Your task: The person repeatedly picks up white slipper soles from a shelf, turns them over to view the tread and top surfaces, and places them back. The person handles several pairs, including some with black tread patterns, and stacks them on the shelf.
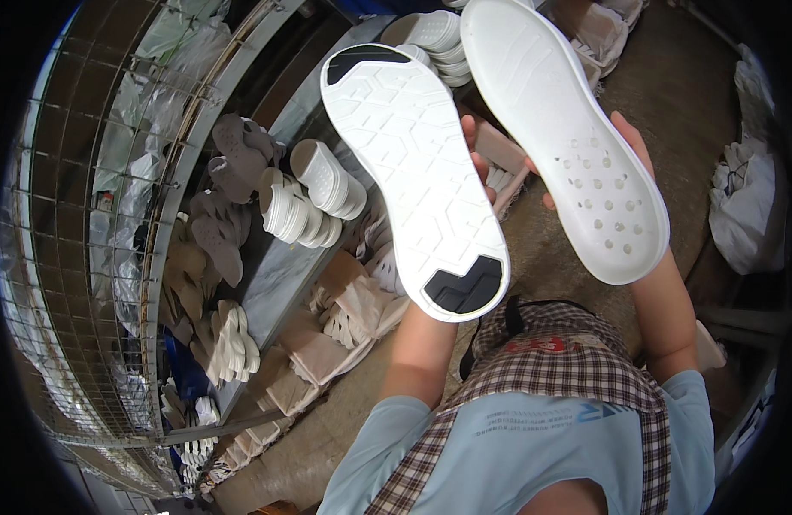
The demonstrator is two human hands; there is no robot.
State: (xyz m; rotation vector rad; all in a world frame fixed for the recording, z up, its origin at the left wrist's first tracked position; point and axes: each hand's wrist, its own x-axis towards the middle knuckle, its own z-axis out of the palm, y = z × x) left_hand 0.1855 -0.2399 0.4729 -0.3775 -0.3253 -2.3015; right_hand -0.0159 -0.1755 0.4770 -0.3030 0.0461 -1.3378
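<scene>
Two white shoe soles are held up side by side. The left one, a shoe sole [421,172] with its patterned tread facing up, has black pads at toe and heel. My left hand [479,159] grips it from beneath; its fingertips show along the right edge and the rest is hidden. The other shoe sole [559,112] shows its hollow inner face, with small round marks over one end. My right hand [634,142] holds it from below, with fingers curled at both edges. A narrow gap separates the soles.
Stacks of white soles [331,184] stand on a grey metal shelf [280,279] at left, beside bundles of grey soles [220,227]. Lined boxes [323,356] of soles sit below. Wire mesh [65,215] borders the far left. A white sack [743,206] lies at right.
</scene>
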